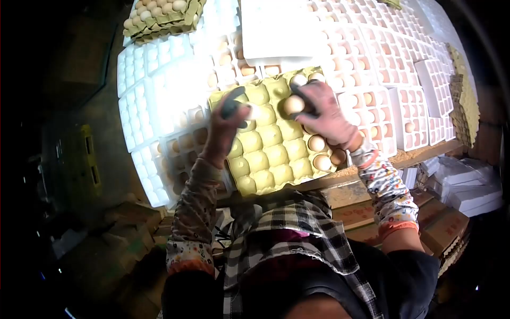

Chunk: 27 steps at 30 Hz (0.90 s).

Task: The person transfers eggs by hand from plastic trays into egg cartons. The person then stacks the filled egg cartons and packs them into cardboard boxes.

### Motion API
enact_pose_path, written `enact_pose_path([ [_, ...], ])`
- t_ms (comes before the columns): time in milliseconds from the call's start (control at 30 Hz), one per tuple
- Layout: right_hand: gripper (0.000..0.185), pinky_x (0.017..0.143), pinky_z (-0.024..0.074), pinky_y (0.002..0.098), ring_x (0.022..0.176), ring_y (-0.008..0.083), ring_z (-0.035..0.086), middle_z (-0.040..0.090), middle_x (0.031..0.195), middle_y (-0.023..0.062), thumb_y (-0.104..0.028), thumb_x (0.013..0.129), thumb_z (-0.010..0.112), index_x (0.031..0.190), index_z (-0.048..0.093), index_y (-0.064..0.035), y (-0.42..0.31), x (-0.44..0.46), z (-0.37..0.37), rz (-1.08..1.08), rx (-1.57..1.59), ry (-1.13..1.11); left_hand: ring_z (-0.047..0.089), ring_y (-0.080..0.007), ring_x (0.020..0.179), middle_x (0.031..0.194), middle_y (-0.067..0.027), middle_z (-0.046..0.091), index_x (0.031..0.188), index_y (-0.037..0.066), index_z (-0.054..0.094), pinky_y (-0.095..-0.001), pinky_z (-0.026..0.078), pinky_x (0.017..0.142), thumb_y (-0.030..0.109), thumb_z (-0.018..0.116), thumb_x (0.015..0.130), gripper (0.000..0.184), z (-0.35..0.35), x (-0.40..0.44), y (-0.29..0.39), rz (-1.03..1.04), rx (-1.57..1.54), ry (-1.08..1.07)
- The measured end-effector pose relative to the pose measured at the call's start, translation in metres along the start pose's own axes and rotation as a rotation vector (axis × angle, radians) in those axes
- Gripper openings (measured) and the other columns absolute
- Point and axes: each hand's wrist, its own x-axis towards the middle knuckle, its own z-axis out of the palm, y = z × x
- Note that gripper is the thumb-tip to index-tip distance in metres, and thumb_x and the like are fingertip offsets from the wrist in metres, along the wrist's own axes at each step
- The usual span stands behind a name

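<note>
A yellow-green molded egg tray [273, 135] lies in front of me, most of its cups bare. Several eggs [316, 142] sit along its right side, and more lie at its far right corner. My right hand [325, 112], in a glove with dark fingertips, is closed on a pale egg [294, 105] above the tray's right part. Over the tray's left edge, my left hand [227, 118] has its thumb and fingers apart in a curve. It is slightly blurred, and a bright pale spot beside its thumb is too washed out to make out.
White compartment trays [366, 109] with brown and pale eggs surround the egg tray. A white panel [279, 32] lies at the far middle under glare. Stacked pulp trays [162, 18] hold eggs at far left; others [463, 98] stand at right. Cardboard boxes [441, 223] sit below the table edge.
</note>
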Motion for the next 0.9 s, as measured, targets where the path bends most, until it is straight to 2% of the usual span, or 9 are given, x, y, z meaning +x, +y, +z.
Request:
enact_pose_path([
  [100, 0.037, 0.095, 0.0462, 0.0322, 0.107, 0.0175, 0.057, 0.055, 0.119, 0.0090, -0.020, 0.091, 0.056, 0.123, 0.057, -0.0006, 0.053, 0.001, -0.037, 0.458, 0.987, 0.242, 0.062, -0.0148, 0.087, 0.095, -0.0029, 0.061, 0.108, 0.003, 0.063, -0.0272, 0.055, 0.070, 0.012, 0.066, 0.086, 0.024, -0.012, 0.019, -0.002, 0.712, 0.963, 0.064],
  [167, 0.033, 0.081, 0.0525, 0.0278, 0.096, 0.0162, 0.060, 0.059, 0.115, 0.0097, -0.021, 0.095, 0.053, 0.118, 0.059, 0.0019, 0.095, 0.000, -0.050, 0.201, 0.803, 0.251, 0.062, -0.0151, 0.082, 0.095, -0.0058, 0.064, 0.107, 0.001, 0.065, -0.0273, 0.053, 0.073, 0.016, 0.071, 0.084, 0.027, 0.024, 0.035, 0.004, -0.032, -0.264, -0.031],
  [300, 0.043, 0.076, 0.0526, 0.0301, 0.089, 0.0161, 0.063, 0.067, 0.103, 0.0101, -0.024, 0.087, 0.063, 0.123, 0.057, -0.0014, 0.056, 0.029, -0.060, 0.317, 0.410, -0.217, 0.064, -0.0162, 0.080, 0.096, -0.0073, 0.064, 0.110, -0.003, 0.061, -0.0280, 0.053, 0.069, 0.032, 0.070, 0.085, 0.044, 0.106, 0.074, 0.007, 0.653, 1.478, -0.020],
  [367, 0.045, 0.083, 0.0511, 0.0322, 0.091, 0.0183, 0.064, 0.068, 0.104, 0.0130, -0.021, 0.085, 0.065, 0.125, 0.056, -0.0011, 0.073, 0.031, -0.041, 0.075, -0.051, -0.138, 0.064, -0.0174, 0.084, 0.100, -0.0083, 0.064, 0.115, -0.001, 0.059, -0.0272, 0.053, 0.071, 0.031, 0.069, 0.085, 0.045, 0.106, 0.086, 0.019, 0.409, 1.312, -0.210],
  [533, 0.038, 0.075, 0.0517, 0.0263, 0.089, 0.0159, 0.064, 0.067, 0.107, 0.0106, -0.018, 0.094, 0.055, 0.130, 0.055, -0.0052, 0.084, 0.010, -0.072, 0.591, 1.081, -0.022, 0.063, -0.0141, 0.078, 0.102, -0.0092, 0.062, 0.115, 0.004, 0.060, -0.0239, 0.054, 0.065, 0.016, 0.068, 0.081, 0.037, 0.068, 0.061, 0.024, -0.144, -0.183, -0.200],
  [600, 0.037, 0.065, 0.0515, 0.0265, 0.076, 0.0114, 0.061, 0.064, 0.101, 0.0058, -0.023, 0.097, 0.054, 0.129, 0.055, -0.0059, 0.091, -0.010, -0.062, 0.218, 0.746, 0.084, 0.064, -0.0148, 0.079, 0.104, -0.0104, 0.061, 0.115, 0.004, 0.060, -0.0246, 0.054, 0.065, 0.017, 0.069, 0.081, 0.038, 0.064, 0.060, 0.019, 0.075, 0.030, -0.284],
  [667, 0.038, 0.071, 0.0531, 0.0305, 0.086, 0.0146, 0.062, 0.060, 0.114, 0.0078, -0.026, 0.093, 0.059, 0.127, 0.057, -0.0079, 0.072, -0.014, -0.088, 0.694, 1.033, -0.133, 0.060, -0.0211, 0.092, 0.109, -0.0153, 0.060, 0.118, 0.005, 0.058, -0.0318, 0.049, 0.083, 0.031, 0.067, 0.083, 0.045, 0.083, 0.051, 0.028, 0.205, 0.708, -0.355],
  [733, 0.045, 0.078, 0.0525, 0.0317, 0.092, 0.0203, 0.064, 0.054, 0.127, 0.0116, -0.028, 0.085, 0.068, 0.124, 0.058, -0.0095, 0.047, -0.010, -0.085, 0.562, 0.449, -0.198, 0.056, -0.0287, 0.106, 0.116, -0.0205, 0.056, 0.121, 0.007, 0.057, -0.0395, 0.043, 0.099, 0.046, 0.064, 0.084, 0.055, 0.105, 0.042, 0.034, 0.370, 1.525, -0.372],
  [900, 0.055, 0.095, 0.0467, 0.0413, 0.115, 0.0352, 0.054, 0.046, 0.139, 0.0185, -0.021, 0.073, 0.071, 0.126, 0.059, -0.0129, 0.044, 0.003, -0.045, 0.083, -0.562, -0.388, 0.055, -0.0365, 0.114, 0.132, -0.0248, 0.043, 0.122, 0.011, 0.059, -0.0441, 0.045, 0.094, 0.055, 0.064, 0.079, 0.062, 0.099, 0.038, 0.008, 0.396, 1.267, -0.343],
])
